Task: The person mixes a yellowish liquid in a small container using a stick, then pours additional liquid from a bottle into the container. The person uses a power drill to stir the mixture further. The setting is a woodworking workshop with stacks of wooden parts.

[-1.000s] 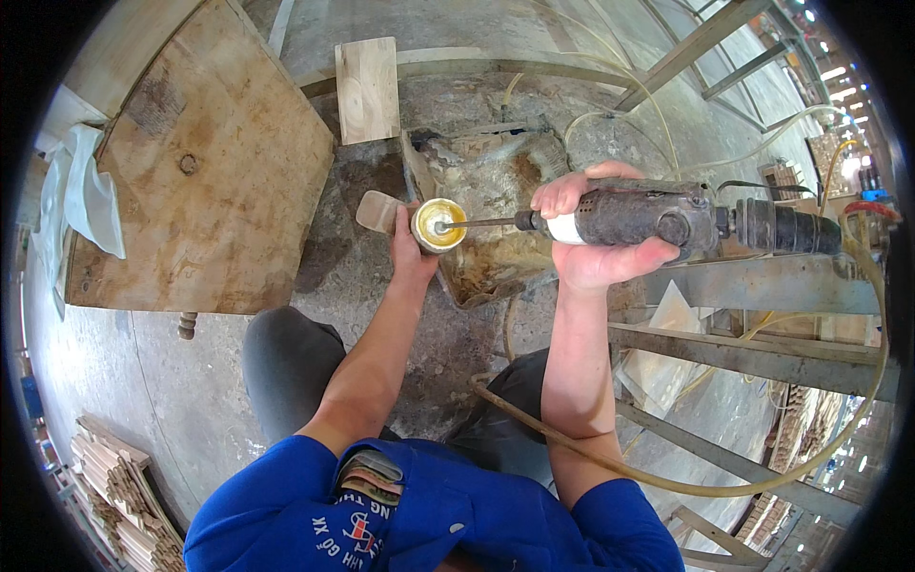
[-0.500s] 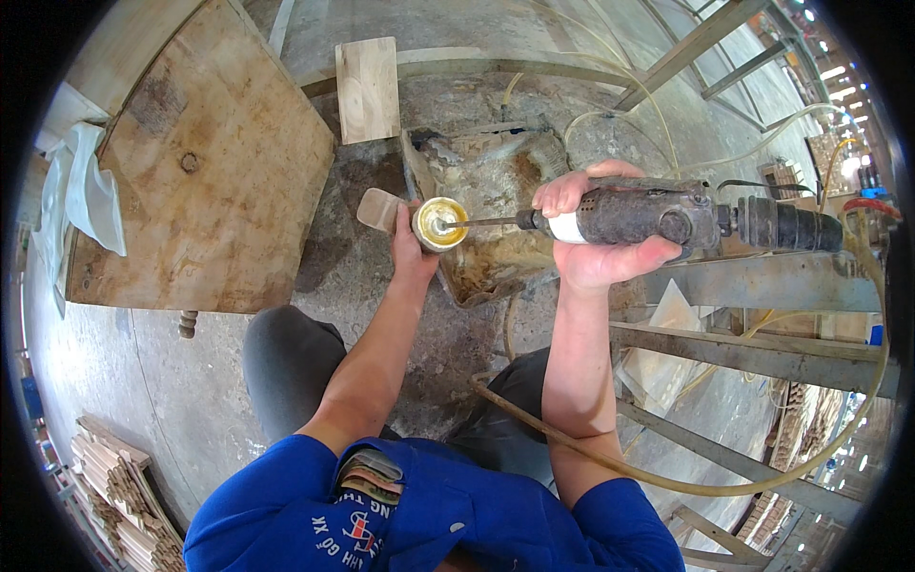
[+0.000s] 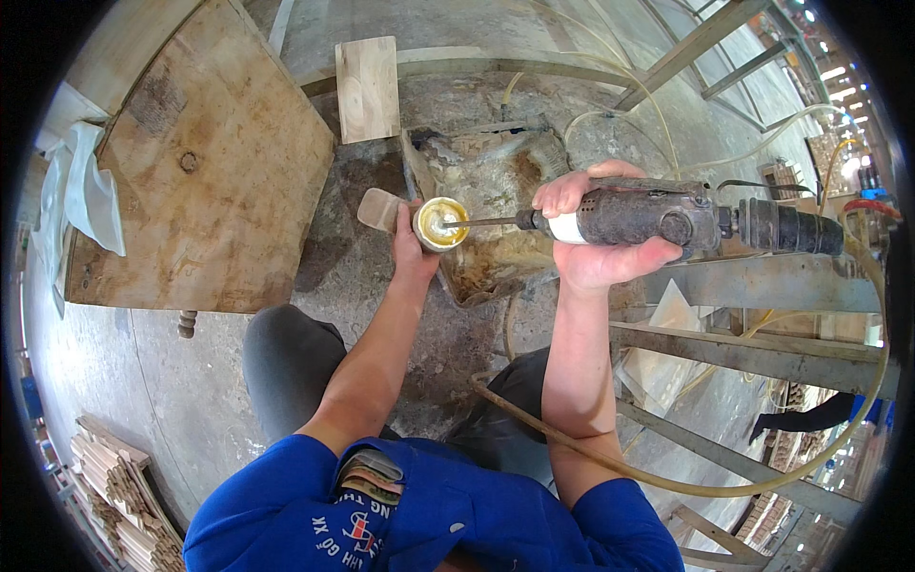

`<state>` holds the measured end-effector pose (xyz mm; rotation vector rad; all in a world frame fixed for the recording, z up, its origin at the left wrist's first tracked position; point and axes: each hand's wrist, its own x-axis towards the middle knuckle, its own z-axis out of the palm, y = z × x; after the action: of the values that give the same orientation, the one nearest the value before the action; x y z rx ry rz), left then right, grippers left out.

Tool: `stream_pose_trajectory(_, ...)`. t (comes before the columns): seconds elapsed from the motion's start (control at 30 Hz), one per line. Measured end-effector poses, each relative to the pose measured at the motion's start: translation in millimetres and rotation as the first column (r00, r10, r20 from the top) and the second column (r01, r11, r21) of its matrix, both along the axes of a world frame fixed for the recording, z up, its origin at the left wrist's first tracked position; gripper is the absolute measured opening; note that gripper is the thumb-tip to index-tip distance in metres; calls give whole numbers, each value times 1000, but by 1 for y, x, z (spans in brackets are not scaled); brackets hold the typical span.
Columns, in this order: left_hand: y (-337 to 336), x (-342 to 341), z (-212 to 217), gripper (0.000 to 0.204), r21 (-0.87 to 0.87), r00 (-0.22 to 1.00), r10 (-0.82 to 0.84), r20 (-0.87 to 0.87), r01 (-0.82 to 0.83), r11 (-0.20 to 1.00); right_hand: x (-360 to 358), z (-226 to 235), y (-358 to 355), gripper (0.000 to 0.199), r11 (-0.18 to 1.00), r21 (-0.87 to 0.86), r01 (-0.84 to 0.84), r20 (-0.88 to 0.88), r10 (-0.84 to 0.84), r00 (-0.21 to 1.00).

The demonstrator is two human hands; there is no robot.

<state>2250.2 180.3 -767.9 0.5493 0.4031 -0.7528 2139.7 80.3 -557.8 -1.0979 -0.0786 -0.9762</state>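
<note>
My left hand [image 3: 408, 250] grips a small round can [image 3: 422, 236] from its side, fingers closed round it. Inside the can is a whitish, yellow-edged paste [image 3: 441, 225]. A thin metal rod [image 3: 491, 222] reaches from the drill's chuck into the paste. My right hand [image 3: 586, 262] is wrapped round the dark, worn drill [image 3: 624, 214], which lies level with its tip toward the can. A flat, rounded tan piece [image 3: 378, 210] sticks out beside my left fingers; whether I hold it or it belongs to the can, I cannot tell.
Under the can sits a crusted tray [image 3: 505, 257]. A large wooden panel [image 3: 210, 162] stands at left, a small board [image 3: 368, 91] behind. Metal frame bars [image 3: 753, 357] run along the right. A yellowish hose [image 3: 667, 486] loops round my right arm. Another person's dark trouser leg [image 3: 810, 417] shows at far right.
My hands, the can and the drill have hardly moved, while the paste's surface looks different. Another person's leg has come into view at the far right.
</note>
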Motion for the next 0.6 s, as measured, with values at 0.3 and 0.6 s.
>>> stream_pose_trajectory(0.3, 0, -2, 2, 38, 1, 1000, -7, 25, 7, 1000, 0, -2, -1, 93, 1000, -18, 25, 0, -25, 1000)
stream_pose_trajectory(0.6, -2, -2, -4, 37, 9, 1000, 1, 4, -1, 1000, 1, -1, -2, 94, 999, -25, 20, 0, -20, 1000)
